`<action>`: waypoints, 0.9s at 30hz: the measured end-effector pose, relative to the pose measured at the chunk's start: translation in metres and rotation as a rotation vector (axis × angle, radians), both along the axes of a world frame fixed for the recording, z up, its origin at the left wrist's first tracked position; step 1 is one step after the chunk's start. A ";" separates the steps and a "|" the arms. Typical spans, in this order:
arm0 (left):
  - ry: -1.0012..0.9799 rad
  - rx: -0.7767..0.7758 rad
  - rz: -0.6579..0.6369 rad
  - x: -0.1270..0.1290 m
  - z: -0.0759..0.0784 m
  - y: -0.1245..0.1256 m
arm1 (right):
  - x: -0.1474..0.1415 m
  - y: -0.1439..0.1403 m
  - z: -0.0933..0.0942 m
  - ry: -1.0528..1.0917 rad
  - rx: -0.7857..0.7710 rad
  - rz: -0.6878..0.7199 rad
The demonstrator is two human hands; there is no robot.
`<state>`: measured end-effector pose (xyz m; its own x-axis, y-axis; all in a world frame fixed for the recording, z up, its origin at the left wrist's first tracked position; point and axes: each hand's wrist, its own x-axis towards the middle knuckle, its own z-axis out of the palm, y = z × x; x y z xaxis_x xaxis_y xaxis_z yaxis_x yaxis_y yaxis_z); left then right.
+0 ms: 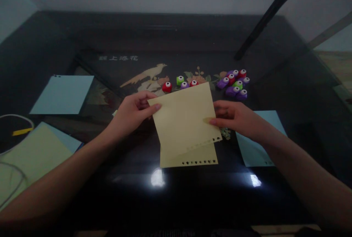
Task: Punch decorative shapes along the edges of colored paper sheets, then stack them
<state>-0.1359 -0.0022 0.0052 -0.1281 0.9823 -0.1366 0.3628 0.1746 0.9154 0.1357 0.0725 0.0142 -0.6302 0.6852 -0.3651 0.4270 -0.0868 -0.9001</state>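
Observation:
Both of my hands hold up pale yellow paper sheets (183, 123) above a dark glossy table (176, 193). My left hand (134, 112) pinches the upper left corner with thumb on top. My right hand (233, 117) grips the right edge. Two sheets overlap, and each has a row of small punched shapes along its lower edge. Behind the paper lie several small craft punches: a red one (166, 87), a green one (180, 80), and a purple and red cluster (235, 83).
A light blue sheet (63, 94) lies at the left, another blue sheet (255, 145) under my right wrist. Yellow and blue paper (33, 156) and a white cable (16, 117) sit at the near left. A dark rod (269, 13) leans at the back right.

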 end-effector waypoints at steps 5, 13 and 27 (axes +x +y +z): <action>-0.160 -0.029 0.024 0.004 0.000 0.000 | -0.001 -0.003 0.002 0.030 -0.140 -0.033; -0.458 -0.123 -0.067 0.005 -0.011 -0.004 | 0.003 0.000 -0.002 0.087 -0.217 -0.065; -0.435 -0.443 -0.542 0.009 -0.030 -0.021 | 0.003 -0.004 -0.006 0.084 -0.311 0.054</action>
<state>-0.1272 -0.0229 -0.0249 0.5022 0.7361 -0.4537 0.1295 0.4548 0.8811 0.1384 0.0687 0.0079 -0.6994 0.5134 -0.4972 0.3640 -0.3428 -0.8660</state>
